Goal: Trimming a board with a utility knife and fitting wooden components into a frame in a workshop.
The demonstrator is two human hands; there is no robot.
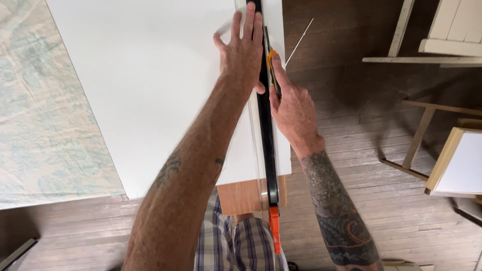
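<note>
Over a dark wooden plank floor (351, 150), seen from the person's own head, a pale patterned cloth (45, 110) covers the far left of the view, its edge running under a large white board (150, 85) that fills the middle. The left arm stretches forward and slightly rightward across the board, forearm tattooed near the elbow, wrist straight. The left hand (242, 52) lies flat and open, palm down, fingers spread and pointing away from the body; its palm presses on the white board while the outer fingers rest on a long black straightedge (266, 135) with a clear strip along its left side. This straightedge runs almost straight up the frame near the board's right edge, and its near end, tipped with an orange handle (274, 228), overhangs a small wooden support (246, 196) at the board's near edge, above the person's checked shorts (236, 243).

Just right of the straightedge, the right hand (291, 108) is clenched around a knife with an orange-and-black grip (272, 70), index finger extended along the top of the tool, which lies close against the straightedge's right side. The heavily tattooed right forearm angles back toward the body. A thin white offcut sliver (299, 41) lies on the floor beyond the board's right edge. Pale wooden furniture legs (419, 135) and a light framed panel (459, 165) stand at far right.
</note>
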